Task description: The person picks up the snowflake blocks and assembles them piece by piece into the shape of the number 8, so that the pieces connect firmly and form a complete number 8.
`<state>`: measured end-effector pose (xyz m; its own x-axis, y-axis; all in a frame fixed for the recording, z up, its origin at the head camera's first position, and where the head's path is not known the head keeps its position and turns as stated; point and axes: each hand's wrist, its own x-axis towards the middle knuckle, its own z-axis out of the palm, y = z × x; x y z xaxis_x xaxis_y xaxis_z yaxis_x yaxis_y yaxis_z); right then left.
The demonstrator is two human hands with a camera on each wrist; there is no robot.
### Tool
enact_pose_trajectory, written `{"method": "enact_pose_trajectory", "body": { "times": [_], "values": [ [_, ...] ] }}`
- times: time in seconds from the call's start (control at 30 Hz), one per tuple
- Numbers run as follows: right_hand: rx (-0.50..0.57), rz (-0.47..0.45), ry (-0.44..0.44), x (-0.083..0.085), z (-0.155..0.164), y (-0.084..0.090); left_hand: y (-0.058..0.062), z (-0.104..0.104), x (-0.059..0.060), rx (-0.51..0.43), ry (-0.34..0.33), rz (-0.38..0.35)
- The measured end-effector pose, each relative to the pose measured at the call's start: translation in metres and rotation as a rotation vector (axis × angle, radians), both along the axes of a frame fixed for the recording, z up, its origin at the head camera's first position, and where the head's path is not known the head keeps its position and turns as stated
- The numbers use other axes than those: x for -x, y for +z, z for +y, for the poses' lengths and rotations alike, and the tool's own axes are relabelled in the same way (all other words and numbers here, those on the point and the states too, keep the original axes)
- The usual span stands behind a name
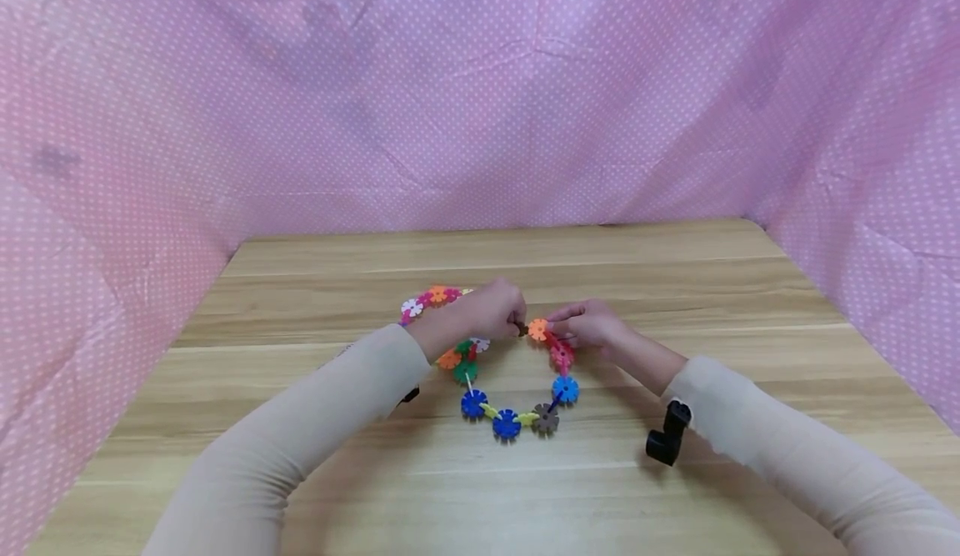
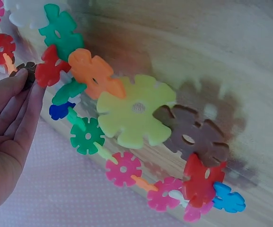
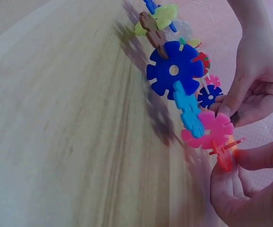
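Note:
Notched plastic snowflake discs, linked edge to edge, form a colourful chain on the table. My left hand [image 1: 498,310] pinches a small brown disc [image 2: 27,72] between thumb and fingers. Just right of it, my right hand [image 1: 592,324] grips the chain's end by an orange disc [image 1: 537,330], with a red disc [image 3: 224,158] at its fingertips. A pink disc [image 1: 562,355], a light blue disc [image 1: 566,388] and a grey-brown disc [image 1: 545,418] follow. Two dark blue discs, one here [image 1: 507,424], lie at the near side. My left forearm hides part of the chain.
More of the chain, with a white disc [image 1: 412,308] and an orange disc [image 1: 437,293], curves behind my left forearm. The wooden table [image 1: 660,268] reaches back to a pink dotted cloth [image 1: 480,106]. A black wrist camera [image 1: 666,439] hangs below my right sleeve.

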<state>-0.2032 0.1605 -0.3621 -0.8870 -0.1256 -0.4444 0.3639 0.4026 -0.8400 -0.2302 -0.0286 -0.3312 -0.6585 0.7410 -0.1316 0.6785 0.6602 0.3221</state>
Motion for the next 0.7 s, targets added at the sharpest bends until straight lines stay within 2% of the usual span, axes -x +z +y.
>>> {"method": "enact_pose_trajectory", "body": {
  "times": [0.13,0.3,0.5,0.7],
  "values": [
    [-0.005,0.005,0.004,0.0005,-0.0006,-0.0006,-0.0003,0.0003,0.0002,-0.001,0.026,-0.013],
    [-0.017,0.018,0.009,0.0000,-0.0015,-0.0009,-0.0001,0.0033,-0.0021,0.008,-0.002,0.030],
    [-0.054,-0.008,-0.031,-0.0031,-0.0072,-0.0007,-0.0006,0.0066,-0.0071,0.000,-0.009,0.057],
    [-0.033,-0.017,-0.057,-0.0024,-0.0097,0.0012,-0.0011,0.0047,-0.0087,-0.054,0.038,0.061]
  ]
}}
